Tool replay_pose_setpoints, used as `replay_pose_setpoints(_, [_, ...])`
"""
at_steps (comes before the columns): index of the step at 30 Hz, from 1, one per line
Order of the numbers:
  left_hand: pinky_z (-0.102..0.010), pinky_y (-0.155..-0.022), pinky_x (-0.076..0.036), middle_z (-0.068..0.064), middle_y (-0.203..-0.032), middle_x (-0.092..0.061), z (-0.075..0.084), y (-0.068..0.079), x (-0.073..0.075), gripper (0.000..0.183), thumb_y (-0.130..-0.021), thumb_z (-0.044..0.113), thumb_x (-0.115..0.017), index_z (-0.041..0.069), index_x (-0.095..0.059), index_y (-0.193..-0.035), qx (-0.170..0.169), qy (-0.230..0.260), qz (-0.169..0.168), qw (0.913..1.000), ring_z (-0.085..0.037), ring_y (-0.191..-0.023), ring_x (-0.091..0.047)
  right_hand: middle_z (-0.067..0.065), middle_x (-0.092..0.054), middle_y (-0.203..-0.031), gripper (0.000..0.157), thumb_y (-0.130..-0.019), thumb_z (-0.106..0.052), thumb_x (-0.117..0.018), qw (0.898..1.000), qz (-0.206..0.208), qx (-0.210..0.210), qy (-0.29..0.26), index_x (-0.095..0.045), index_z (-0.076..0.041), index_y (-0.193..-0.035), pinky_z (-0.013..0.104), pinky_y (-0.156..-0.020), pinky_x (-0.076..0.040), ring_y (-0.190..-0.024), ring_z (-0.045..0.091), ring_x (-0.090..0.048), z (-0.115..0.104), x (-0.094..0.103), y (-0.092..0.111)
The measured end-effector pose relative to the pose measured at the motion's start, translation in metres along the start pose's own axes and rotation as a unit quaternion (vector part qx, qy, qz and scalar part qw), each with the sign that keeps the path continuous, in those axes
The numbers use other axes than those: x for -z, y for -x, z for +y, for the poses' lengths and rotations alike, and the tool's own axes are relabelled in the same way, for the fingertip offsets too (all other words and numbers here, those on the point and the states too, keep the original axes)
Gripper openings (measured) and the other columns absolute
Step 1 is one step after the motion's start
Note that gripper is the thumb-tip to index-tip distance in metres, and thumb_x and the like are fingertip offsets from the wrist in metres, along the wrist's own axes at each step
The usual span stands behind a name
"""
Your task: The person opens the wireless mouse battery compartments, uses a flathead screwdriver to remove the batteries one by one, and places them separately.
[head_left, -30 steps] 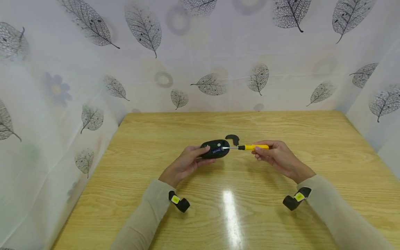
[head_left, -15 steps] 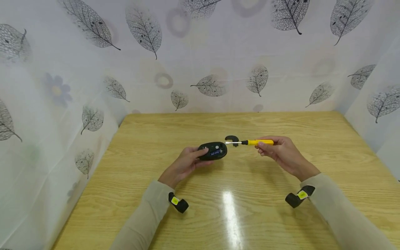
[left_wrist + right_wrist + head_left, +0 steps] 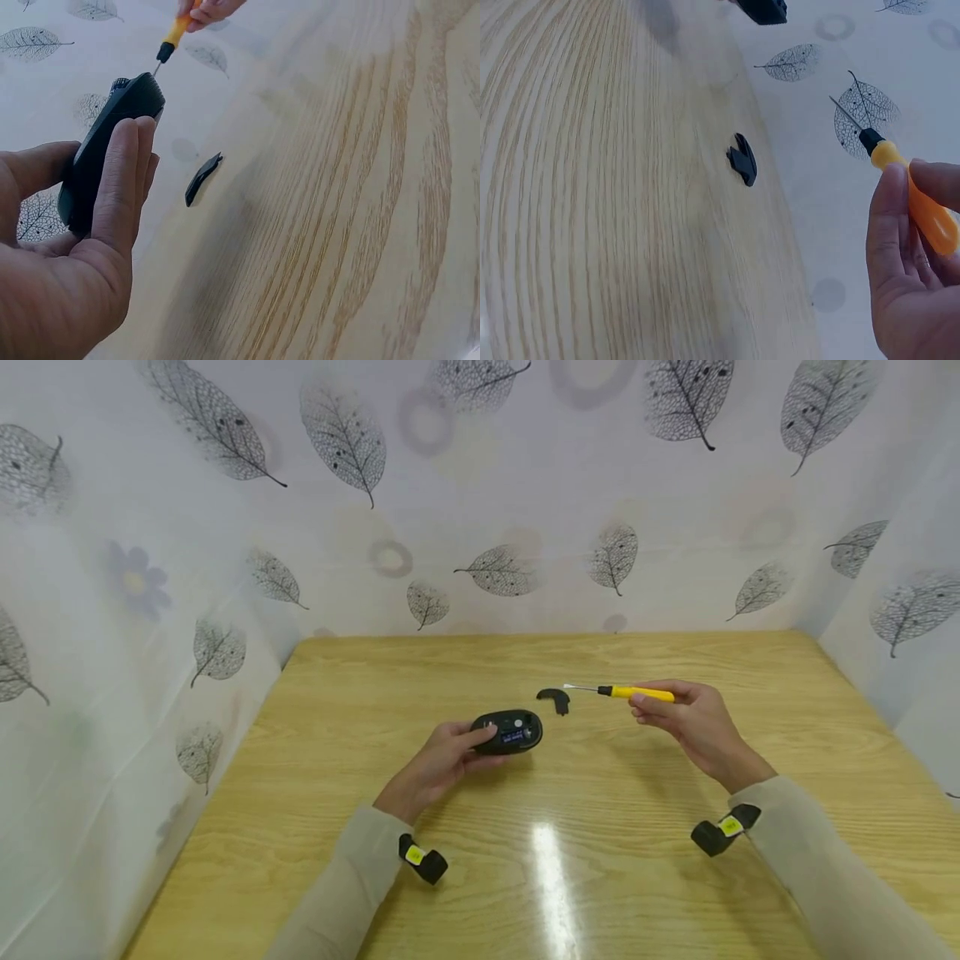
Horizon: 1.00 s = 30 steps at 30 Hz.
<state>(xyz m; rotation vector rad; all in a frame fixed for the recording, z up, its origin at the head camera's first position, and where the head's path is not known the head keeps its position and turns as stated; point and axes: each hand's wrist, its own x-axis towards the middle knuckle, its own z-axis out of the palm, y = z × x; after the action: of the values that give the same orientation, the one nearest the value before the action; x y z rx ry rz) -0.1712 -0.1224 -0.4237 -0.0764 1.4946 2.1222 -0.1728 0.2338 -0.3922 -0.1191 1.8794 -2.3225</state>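
My left hand [image 3: 448, 755] holds a black computer mouse [image 3: 517, 724] with its underside turned up, thumb on top and fingers beneath. A battery [image 3: 513, 737] with a dark blue wrapper lies in the mouse's uncovered compartment. My right hand [image 3: 686, 714] grips a screwdriver [image 3: 641, 692] by its yellow handle, the metal shaft pointing left. The screwdriver's tip is apart from the mouse, up and to its right in the head view. On the table between them lies a black curved battery cover [image 3: 557, 699], also seen in the right wrist view as a dark piece [image 3: 742, 160].
The light wooden table [image 3: 420, 677] reaches back to a pale curtain [image 3: 525, 477] printed with leaves, which also runs along both sides. A small black wrist camera [image 3: 423, 860] is strapped on the left sleeve, another camera [image 3: 726, 831] on the right.
The screwdriver's tip has left the battery compartment and moved up and right with my right hand. My left hand with the mouse has dropped slightly lower in the head view.
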Motion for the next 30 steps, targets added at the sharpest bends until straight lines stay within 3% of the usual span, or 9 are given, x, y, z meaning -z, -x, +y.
replay_pose_setpoints(14, [-0.032,-0.093,-0.058,-0.029,-0.141,-0.050,-0.001,0.003,-0.003,0.049,-0.102,0.009,-0.062,-0.010,-0.045,-0.144,-0.002,0.006,-0.008,1.0000,-0.033,-0.109,-0.069,0.008,-0.075,-0.090,0.017,-0.091,0.001,-0.074,0.997,0.067,0.030,0.037,-0.063,0.008,-0.103,0.028,-0.077,-0.063,-0.079,0.016,-0.075,0.013,0.014,0.002])
replay_pose_setpoints(17, [-0.032,-0.093,-0.058,-0.029,-0.140,-0.050,-0.002,0.002,-0.003,0.049,-0.102,0.009,-0.061,-0.010,-0.045,-0.144,-0.003,0.005,-0.009,0.9999,-0.033,-0.107,-0.069,0.006,-0.075,-0.087,0.022,-0.092,-0.001,-0.074,0.993,0.084,0.033,0.074,-0.060,0.011,-0.104,0.031,-0.077,-0.063,-0.077,0.016,-0.075,0.018,0.016,0.002])
replay_pose_setpoints(23, [-0.032,-0.093,-0.058,-0.030,-0.139,-0.051,-0.003,0.001,-0.003,0.049,-0.103,0.009,-0.061,-0.010,-0.044,-0.145,-0.002,0.001,-0.008,1.0000,-0.034,-0.108,-0.069,0.002,-0.072,-0.085,0.028,-0.094,-0.006,-0.073,0.969,0.120,0.031,0.216,-0.055,0.013,-0.106,0.035,-0.078,-0.064,-0.077,0.014,-0.074,0.029,0.016,0.003])
replay_pose_setpoints(30, [-0.033,-0.094,-0.058,-0.030,-0.139,-0.051,-0.004,-0.001,-0.004,0.049,-0.103,0.009,-0.061,-0.010,-0.044,-0.145,-0.002,-0.003,-0.012,0.9999,-0.034,-0.107,-0.070,0.005,-0.070,-0.083,0.029,-0.093,-0.011,-0.075,0.943,0.153,0.027,0.293,-0.057,0.010,-0.102,0.023,-0.069,-0.063,-0.073,0.010,-0.071,0.039,0.020,0.004])
